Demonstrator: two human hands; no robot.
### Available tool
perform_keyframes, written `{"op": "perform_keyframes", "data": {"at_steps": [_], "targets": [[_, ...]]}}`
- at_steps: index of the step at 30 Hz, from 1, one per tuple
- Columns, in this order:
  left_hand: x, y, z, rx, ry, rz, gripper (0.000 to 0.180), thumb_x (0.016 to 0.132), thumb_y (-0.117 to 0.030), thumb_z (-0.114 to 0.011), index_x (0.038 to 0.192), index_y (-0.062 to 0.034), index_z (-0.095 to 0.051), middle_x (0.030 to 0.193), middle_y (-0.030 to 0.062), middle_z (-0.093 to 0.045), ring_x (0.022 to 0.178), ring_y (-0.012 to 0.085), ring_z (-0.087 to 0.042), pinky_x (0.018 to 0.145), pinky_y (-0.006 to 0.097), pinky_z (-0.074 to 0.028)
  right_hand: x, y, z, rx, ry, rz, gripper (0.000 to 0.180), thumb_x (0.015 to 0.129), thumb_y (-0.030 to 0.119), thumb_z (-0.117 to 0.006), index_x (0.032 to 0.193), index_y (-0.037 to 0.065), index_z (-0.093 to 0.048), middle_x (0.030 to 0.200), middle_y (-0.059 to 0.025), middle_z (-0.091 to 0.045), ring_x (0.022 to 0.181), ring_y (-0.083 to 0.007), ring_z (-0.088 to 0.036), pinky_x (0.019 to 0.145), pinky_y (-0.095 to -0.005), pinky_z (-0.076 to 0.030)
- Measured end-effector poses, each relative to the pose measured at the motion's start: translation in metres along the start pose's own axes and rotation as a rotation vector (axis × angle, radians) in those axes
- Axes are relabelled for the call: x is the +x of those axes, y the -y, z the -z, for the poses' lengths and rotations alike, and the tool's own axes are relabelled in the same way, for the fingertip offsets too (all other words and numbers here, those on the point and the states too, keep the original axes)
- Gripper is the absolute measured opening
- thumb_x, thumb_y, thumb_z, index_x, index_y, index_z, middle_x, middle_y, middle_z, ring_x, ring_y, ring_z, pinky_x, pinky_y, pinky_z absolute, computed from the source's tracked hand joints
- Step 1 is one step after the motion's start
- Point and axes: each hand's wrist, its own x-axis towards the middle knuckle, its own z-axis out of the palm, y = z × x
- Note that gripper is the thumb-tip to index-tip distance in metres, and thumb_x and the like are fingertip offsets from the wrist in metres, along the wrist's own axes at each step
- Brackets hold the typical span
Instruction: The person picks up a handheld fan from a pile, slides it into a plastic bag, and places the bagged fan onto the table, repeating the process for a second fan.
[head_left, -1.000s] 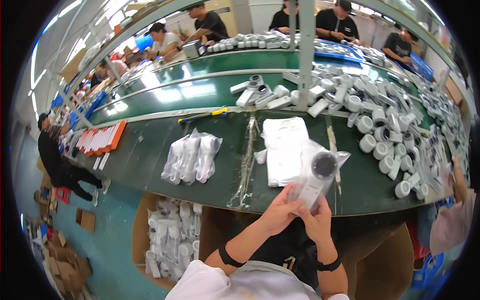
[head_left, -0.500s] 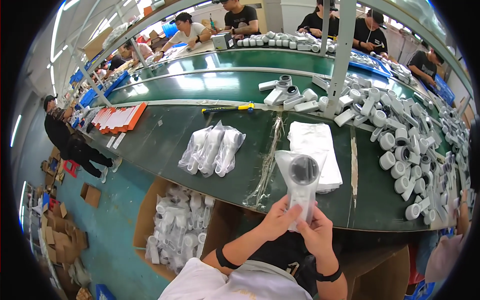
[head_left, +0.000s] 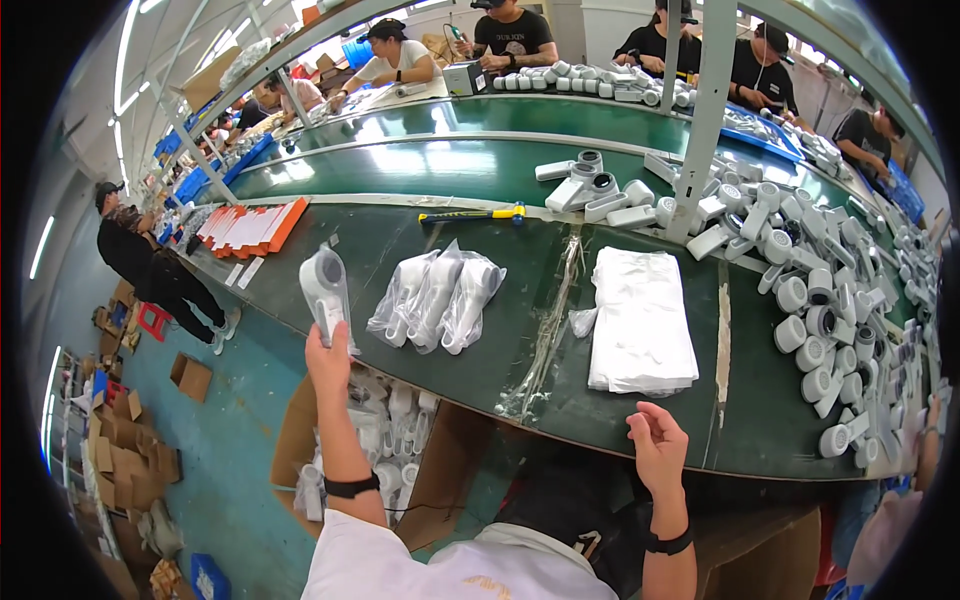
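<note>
My left hand (head_left: 328,360) grips the handle of a white handheld device (head_left: 324,285) with a round head, wrapped in a clear plastic bag. It is held up at the left, over the bench's front edge. To its right lie three bagged devices (head_left: 437,297) of the same kind, side by side on the green bench (head_left: 470,385). My right hand (head_left: 659,448) holds nothing, its fingers loosely bent and thumb apart. It hovers just in front of a stack of white plastic bags (head_left: 642,325). Black bands circle both forearms.
Unbagged devices (head_left: 790,270) are heaped at the right. A yellow-and-black hammer (head_left: 472,215) lies by the back rail. Orange-edged white sheets (head_left: 252,226) sit far left. Below stands a cardboard box (head_left: 293,435) of bagged devices. A metal post (head_left: 699,140) rises behind; co-workers sit across the belt.
My left hand has carried the bagged device from above the bag stack over to the left. My right hand has let go of it and stayed at the right.
</note>
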Motion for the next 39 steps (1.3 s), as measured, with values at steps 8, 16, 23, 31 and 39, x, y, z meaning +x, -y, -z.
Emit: {"op": "perform_keyframes", "data": {"at_steps": [8, 16, 23, 31, 39], "targets": [[0.045, 0.078, -0.044, 0.615, -0.047, -0.305, 0.047, 0.092, -0.029, -0.059, 0.121, 0.0064, -0.052, 0.116, 0.0286, -0.058, 0.109, 0.0436, -0.054, 0.096, 0.046, -0.042, -0.001, -0.023, 0.005, -0.215, -0.115, 0.078, 0.017, 0.089, 0.010, -0.068, 0.099, -0.003, -0.068, 0.072, -0.0024, -0.064, 0.065, -0.0049, -0.056, 0.059, -0.0214, -0.047], [0.013, 0.007, -0.056, 0.808, -0.348, -0.650, 0.043, 0.089, -0.035, -0.065, 0.121, -0.0071, -0.057, 0.123, 0.0146, -0.057, 0.113, 0.0358, -0.053, 0.090, 0.047, -0.046, 0.000, -0.007, -0.003, -0.299, -0.134, 0.179, 0.013, 0.088, 0.010, -0.068, 0.097, 0.000, -0.070, 0.072, -0.0036, -0.067, 0.064, -0.0053, -0.058, 0.058, -0.0217, -0.048], [-0.130, -0.083, -0.174, 0.199, 0.609, -0.729, 0.025, 0.083, -0.009, -0.070, 0.107, -0.0061, -0.065, 0.111, 0.0094, -0.064, 0.104, 0.0250, -0.059, 0.084, 0.036, -0.047, -0.003, 0.002, 0.019, -0.064, -0.095, 0.031, 0.015, 0.088, 0.010, -0.068, 0.101, 0.001, -0.069, 0.081, -0.0034, -0.068, 0.069, -0.0041, -0.059, 0.061, -0.0207, -0.048], [-0.184, -0.084, -0.246, 0.343, 0.676, -1.128, 0.022, 0.077, -0.015, -0.075, 0.096, -0.0060, -0.068, 0.097, 0.0103, -0.064, 0.089, 0.0295, -0.058, 0.077, 0.041, -0.046, 0.031, 0.053, 0.176, -0.751, -0.733, 0.177, 0.023, 0.086, 0.011, -0.063, 0.106, 0.001, -0.066, 0.086, -0.0087, -0.069, 0.072, -0.0150, -0.062, 0.067, -0.0296, -0.050], [-0.190, -0.094, -0.255, 0.313, 0.617, -1.126, 0.018, 0.077, -0.015, -0.075, 0.089, -0.0038, -0.069, 0.092, 0.0087, -0.062, 0.087, 0.0293, -0.057, 0.076, 0.041, -0.045, 0.021, 0.070, 0.335, -1.244, -1.029, 0.085, 0.036, 0.078, 0.001, -0.052, 0.110, 0.009, -0.066, 0.103, -0.0153, -0.066, 0.096, -0.0374, -0.061, 0.086, -0.0445, -0.048]]}}
